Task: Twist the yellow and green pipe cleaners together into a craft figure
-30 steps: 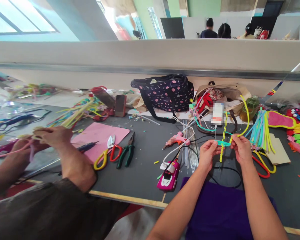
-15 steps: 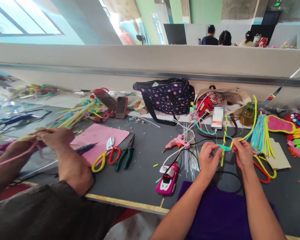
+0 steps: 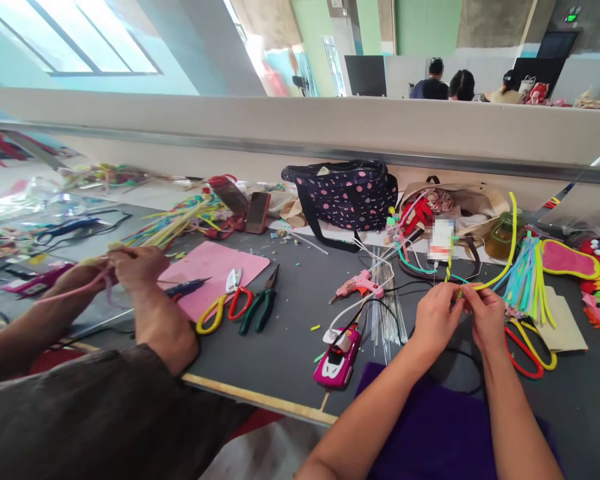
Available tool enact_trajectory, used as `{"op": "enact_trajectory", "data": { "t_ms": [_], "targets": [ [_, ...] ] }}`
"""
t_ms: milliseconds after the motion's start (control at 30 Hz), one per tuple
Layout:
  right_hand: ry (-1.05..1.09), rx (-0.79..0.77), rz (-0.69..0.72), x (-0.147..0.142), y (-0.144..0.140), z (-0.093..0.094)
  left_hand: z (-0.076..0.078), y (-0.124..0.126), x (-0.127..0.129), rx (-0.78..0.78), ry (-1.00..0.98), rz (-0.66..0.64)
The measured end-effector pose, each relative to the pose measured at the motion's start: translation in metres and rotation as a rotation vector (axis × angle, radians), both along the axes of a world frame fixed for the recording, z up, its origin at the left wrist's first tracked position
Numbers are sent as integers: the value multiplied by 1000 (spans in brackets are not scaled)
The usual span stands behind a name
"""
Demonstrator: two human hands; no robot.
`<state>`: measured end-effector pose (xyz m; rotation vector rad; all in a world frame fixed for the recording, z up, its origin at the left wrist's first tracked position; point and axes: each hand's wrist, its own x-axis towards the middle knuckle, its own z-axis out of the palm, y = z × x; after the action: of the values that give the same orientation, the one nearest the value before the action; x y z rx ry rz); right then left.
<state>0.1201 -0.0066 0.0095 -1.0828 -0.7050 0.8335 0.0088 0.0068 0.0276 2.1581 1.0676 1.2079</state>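
My left hand [image 3: 434, 313] and my right hand [image 3: 485, 313] meet above the dark table [image 3: 290, 333], both pinching a yellow pipe cleaner [image 3: 507, 247] that curves up and to the right. A short twisted yellow and teal part [image 3: 449, 261] sticks up between my fingers. Just to the right lie a bundle of teal and yellow pipe cleaners [image 3: 525, 273] and red and yellow loops [image 3: 527, 337]. Under my forearms lies a purple cloth [image 3: 430, 427].
A pink glue gun [image 3: 357, 285], thin wires [image 3: 384, 300] and a pink toy car [image 3: 337, 350] lie left of my hands. Scissors [image 3: 225, 307] and green pliers [image 3: 263, 308] rest by a pink mat [image 3: 213, 270]. A co-worker's hands [image 3: 120, 270] twist pink strands. A dotted bag [image 3: 345, 193] stands behind.
My hands have come together: the left hand moved right to meet the right hand, covering the teal piece. The view has shifted a little to the left.
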Motion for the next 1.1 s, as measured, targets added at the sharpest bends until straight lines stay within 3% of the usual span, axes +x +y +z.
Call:
{"op": "enact_trajectory", "data": {
  "t_ms": [433, 900, 1100],
  "targets": [
    [-259, -1, 55, -1, -5, 0, -12, 1, -4, -265, -285, 30],
    [-116, 18, 137, -10, -6, 3, -12, -3, -12, -360, -438, -24],
    [-6, 21, 218, -10, -6, 8, -6, -4, -13, -371, -492, -127]
  ]
}}
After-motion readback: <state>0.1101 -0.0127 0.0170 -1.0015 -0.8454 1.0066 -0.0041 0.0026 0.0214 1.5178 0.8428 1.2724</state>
